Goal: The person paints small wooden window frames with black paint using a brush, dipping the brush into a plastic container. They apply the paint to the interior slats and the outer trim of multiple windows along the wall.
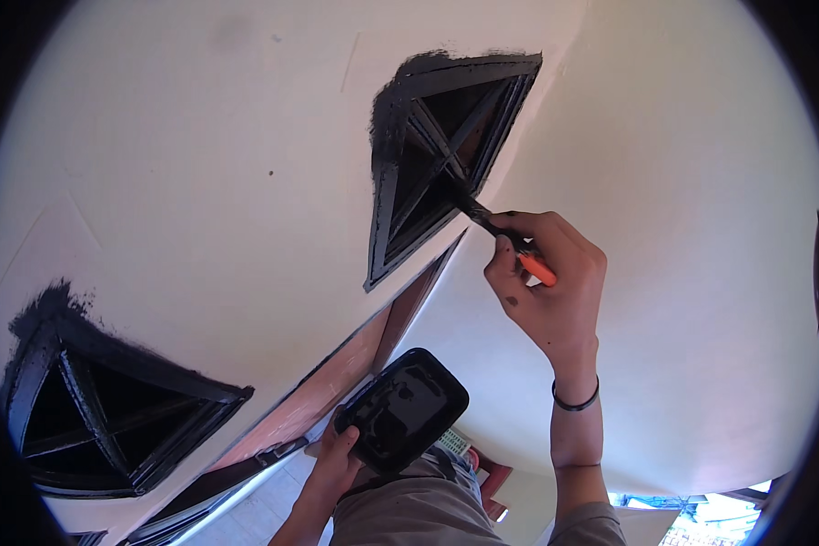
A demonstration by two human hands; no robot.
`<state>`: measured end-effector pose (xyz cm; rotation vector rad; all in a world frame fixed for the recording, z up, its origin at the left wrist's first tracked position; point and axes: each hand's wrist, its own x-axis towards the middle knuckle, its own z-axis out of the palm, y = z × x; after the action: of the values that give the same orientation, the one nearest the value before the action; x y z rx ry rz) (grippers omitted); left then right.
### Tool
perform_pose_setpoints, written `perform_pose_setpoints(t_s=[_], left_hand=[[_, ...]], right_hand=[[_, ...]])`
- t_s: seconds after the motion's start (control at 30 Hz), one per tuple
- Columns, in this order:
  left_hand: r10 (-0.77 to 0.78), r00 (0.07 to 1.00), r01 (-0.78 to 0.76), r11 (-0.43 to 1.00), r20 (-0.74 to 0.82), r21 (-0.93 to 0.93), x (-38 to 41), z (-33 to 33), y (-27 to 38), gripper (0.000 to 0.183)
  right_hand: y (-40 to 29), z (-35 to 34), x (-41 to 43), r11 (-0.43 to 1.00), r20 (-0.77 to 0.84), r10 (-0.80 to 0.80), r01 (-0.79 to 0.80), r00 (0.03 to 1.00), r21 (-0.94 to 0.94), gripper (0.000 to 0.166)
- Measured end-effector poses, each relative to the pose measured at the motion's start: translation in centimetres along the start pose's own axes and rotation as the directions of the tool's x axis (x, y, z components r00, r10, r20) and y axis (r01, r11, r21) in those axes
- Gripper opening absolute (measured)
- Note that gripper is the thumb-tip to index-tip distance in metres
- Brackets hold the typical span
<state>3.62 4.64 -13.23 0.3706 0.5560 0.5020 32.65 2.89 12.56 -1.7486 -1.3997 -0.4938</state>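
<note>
My right hand [553, 280] grips a paintbrush [478, 213] with an orange handle end, its bristles dark with paint. The brush tip touches or lies very close to the crossed bars of a black-painted vent frame [392, 170] set in the wall. Lower down, my left hand [338, 447] holds a rectangular black tub [409, 409] by its edge. Dark, glossy paint [416, 403] lies inside the tub. Black paint spreads past the frame's upper left edge onto the wall. A dark spot marks my right hand.
A second black vent frame with crossed bars [95, 423] sits in the cream wall [246, 225] at lower left, paint smeared around its top. Below the wall runs a brown door or panel [355, 348]. Tiled floor [266, 505] and a red piece of furniture [497, 478] show far below.
</note>
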Motion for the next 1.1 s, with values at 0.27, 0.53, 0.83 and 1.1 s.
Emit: perform_pose_setpoints(t_s=[0.27, 0.53, 0.83, 1.1], left_hand=[[0.067, 0.997, -0.067, 0.998, -0.038, 0.004, 0.0, -0.2, -0.9, 0.085], [0.076, 0.995, -0.075, 0.997, -0.06, 0.017, 0.1, 0.1, -0.7, 0.08], [0.09, 0.988, -0.08, 0.993, -0.123, 0.086, 0.1, -0.3, -0.4, 0.075], [0.089, 0.996, -0.082, 0.979, -0.029, 0.185, -1.0, 1.5, 1.2, 0.087]], right_hand=[[0.7, -0.6, 0.6, 1.0, -0.013, -0.008, 0.008, 1.0, -0.019, 0.015], [1.0, -0.9, -0.6, 0.999, -0.061, -0.015, 0.013, 0.998, -0.041, 0.017], [1.1, 0.6, -4.3, 0.989, -0.201, 0.143, -0.135, 0.969, 0.053, 0.014], [-2.5, -0.9, -7.6, 0.863, -0.039, 0.265, -0.219, 0.963, 0.456, 0.024]])
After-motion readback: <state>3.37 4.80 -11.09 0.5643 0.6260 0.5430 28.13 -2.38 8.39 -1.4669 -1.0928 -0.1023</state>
